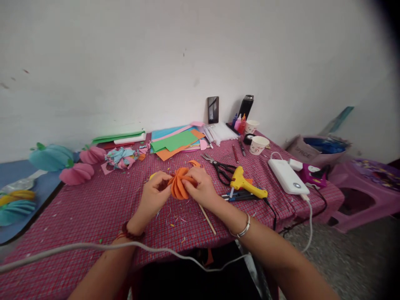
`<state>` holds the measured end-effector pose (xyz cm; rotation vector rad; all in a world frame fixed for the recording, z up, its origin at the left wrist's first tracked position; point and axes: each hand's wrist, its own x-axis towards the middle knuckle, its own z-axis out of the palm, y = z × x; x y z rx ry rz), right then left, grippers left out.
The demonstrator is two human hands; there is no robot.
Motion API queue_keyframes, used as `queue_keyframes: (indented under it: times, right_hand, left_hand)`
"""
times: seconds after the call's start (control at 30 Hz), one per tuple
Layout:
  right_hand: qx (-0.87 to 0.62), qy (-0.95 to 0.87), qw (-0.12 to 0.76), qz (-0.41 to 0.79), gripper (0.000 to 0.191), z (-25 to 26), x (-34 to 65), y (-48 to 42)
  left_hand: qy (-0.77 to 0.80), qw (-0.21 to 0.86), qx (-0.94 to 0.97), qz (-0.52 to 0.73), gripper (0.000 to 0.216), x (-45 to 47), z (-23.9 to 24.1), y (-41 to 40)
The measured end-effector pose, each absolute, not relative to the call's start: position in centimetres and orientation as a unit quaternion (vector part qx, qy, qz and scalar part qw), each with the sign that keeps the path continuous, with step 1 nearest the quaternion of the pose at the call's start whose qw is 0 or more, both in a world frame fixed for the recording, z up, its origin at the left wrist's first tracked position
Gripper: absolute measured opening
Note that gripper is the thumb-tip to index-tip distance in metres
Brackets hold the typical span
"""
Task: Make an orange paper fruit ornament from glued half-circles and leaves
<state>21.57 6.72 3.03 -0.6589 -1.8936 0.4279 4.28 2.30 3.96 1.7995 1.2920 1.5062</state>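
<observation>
Between my two hands is an orange paper pumpkin (pixel 179 186) with fanned, rounded folds, held just above the checked tablecloth. The fingers of my left hand (pixel 155 192) pinch its left side. My right hand (pixel 202 186) grips its right side, thumb pressed on the folds. A thin wooden stick (pixel 207 218) lies on the cloth below my right hand. Black-handled scissors (pixel 222 168) and a yellow glue gun (pixel 245 184) rest to the right of it. Small paper scraps are scattered beneath the pumpkin.
Finished blue (pixel 51 157) and pink paper pumpkins (pixel 76 173) stand at the left. Coloured paper sheets (pixel 175 143) lie at the back. Paper cups (pixel 259 145), a black bottle (pixel 246 106) and a white power bank (pixel 288 177) are at the right. A white cable (pixel 156 250) crosses in front.
</observation>
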Motion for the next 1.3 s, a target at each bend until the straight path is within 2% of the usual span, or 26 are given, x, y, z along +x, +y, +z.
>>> queue_keyframes:
  times: [0.27,0.43,0.6,0.8,0.93,1.0,1.13,1.23,1.3]
  right_hand:
    - [-0.257,-0.769,0.502,0.301,0.012,3.8,21.6,6.4]
    - [-0.254,-0.748,0.523,0.320,0.022,4.3,22.1,6.5]
    - [-0.265,-0.735,0.541,0.312,0.024,4.1,22.2,6.7]
    - [-0.270,-0.727,0.556,0.299,0.020,3.9,22.1,7.0]
    - [-0.252,-0.735,0.557,0.294,0.013,4.0,22.1,7.0]
    - [-0.234,-0.741,0.565,0.279,0.006,4.0,22.1,7.0]
    - [-0.191,-0.751,0.583,0.245,0.012,4.0,22.2,7.0]
    - [-0.166,-0.756,0.583,0.247,0.015,4.2,22.4,6.9]
    - [-0.152,-0.758,0.584,0.247,0.015,4.3,22.5,6.9]
  left_hand:
    - [0.452,0.382,0.561,0.578,0.014,3.7,4.2,2.6]
    - [0.441,0.452,0.480,0.609,0.023,3.3,3.8,2.9]
    - [0.437,0.472,0.462,0.611,0.026,3.3,3.6,3.0]
    - [0.447,0.434,0.510,0.594,0.029,4.2,3.4,2.9]
    - [0.463,0.346,0.546,0.607,0.023,4.2,3.5,2.2]
    - [0.468,0.214,0.592,0.620,0.021,3.8,3.7,1.7]
    - [0.425,-0.086,0.684,0.587,0.020,2.7,3.7,0.9]
    - [0.369,-0.220,0.721,0.544,0.029,2.2,3.7,0.6]
    - [0.352,-0.254,0.736,0.519,0.029,2.1,3.9,0.5]
